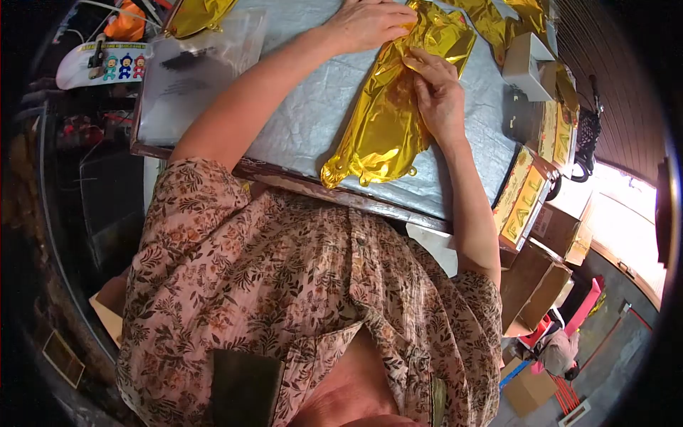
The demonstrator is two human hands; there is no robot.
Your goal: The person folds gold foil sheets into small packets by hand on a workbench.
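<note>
Left grip [366, 25], right grip [437, 96] on crinkly gold foil balloon [384, 128]

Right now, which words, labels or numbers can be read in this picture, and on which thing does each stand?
"FALL": yellow letters on the side of the cardboard box at the right.
On the white board with cartoon figures: a line of print, too small to read.
On the clear plastic bag: dark print, blurred.
On the gold foil: no print visible.
</note>
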